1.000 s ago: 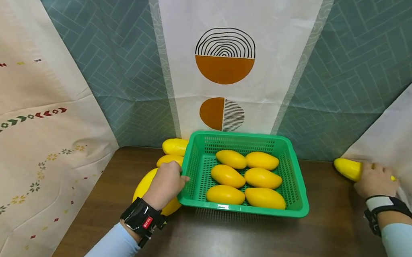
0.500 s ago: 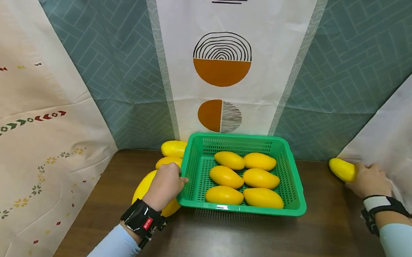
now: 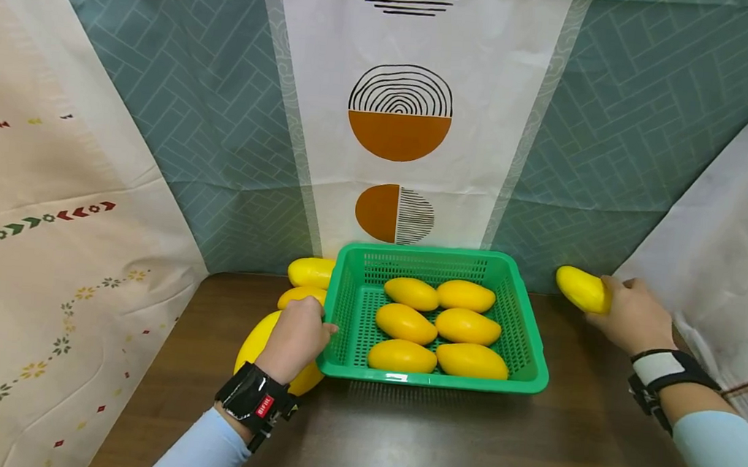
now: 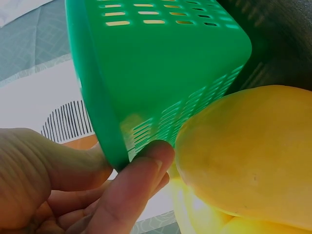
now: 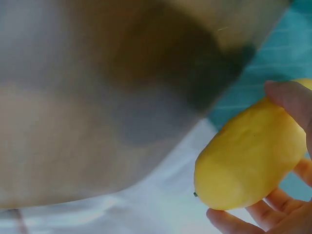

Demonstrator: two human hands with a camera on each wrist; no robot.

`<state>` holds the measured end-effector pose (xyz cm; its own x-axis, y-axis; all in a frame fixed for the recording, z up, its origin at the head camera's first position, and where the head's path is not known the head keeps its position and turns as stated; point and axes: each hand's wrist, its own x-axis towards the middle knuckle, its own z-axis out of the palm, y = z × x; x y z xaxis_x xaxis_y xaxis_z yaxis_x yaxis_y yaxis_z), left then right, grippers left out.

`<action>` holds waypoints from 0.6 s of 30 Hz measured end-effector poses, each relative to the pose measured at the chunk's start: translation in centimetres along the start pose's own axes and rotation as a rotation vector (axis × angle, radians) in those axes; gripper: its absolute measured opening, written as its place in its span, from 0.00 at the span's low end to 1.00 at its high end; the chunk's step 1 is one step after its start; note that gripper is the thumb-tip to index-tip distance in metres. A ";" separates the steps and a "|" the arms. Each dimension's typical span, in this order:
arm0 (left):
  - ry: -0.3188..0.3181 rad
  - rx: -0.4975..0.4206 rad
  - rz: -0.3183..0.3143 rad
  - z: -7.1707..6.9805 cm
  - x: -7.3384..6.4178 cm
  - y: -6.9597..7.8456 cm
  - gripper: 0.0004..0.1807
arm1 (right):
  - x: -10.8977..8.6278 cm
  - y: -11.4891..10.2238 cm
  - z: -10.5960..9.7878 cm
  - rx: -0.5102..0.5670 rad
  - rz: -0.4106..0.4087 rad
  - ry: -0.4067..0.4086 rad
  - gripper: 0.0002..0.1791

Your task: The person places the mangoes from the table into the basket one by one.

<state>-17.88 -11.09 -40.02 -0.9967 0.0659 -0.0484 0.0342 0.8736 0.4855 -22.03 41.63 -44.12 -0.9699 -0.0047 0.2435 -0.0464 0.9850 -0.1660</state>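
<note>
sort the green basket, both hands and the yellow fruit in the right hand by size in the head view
1. Green basket
2. Left hand and right hand: too alike to rank
3. Yellow fruit, judging by what shows

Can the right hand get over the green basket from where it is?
Probably yes: the right hand, holding a yellow fruit, is just beside the green basket, and the head view shows nothing between them. The left hand grips the opposite side, out of the way.
</note>
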 end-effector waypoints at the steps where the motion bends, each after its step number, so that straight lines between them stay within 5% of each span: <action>1: -0.004 -0.002 -0.004 0.0 0.0 0.0 0.13 | 0.1 -0.8 -0.2 0.003 -0.013 0.018 0.38; 18: -0.014 -0.014 -0.011 0.0 -0.1 -0.1 0.14 | 1.7 -11.5 -3.5 0.018 -0.198 0.188 0.42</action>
<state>-17.79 -11.22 -40.03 -0.9958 0.0634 -0.0658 0.0224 0.8676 0.4968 -22.30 30.89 -38.42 -0.8801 -0.1628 0.4460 -0.2363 0.9649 -0.1141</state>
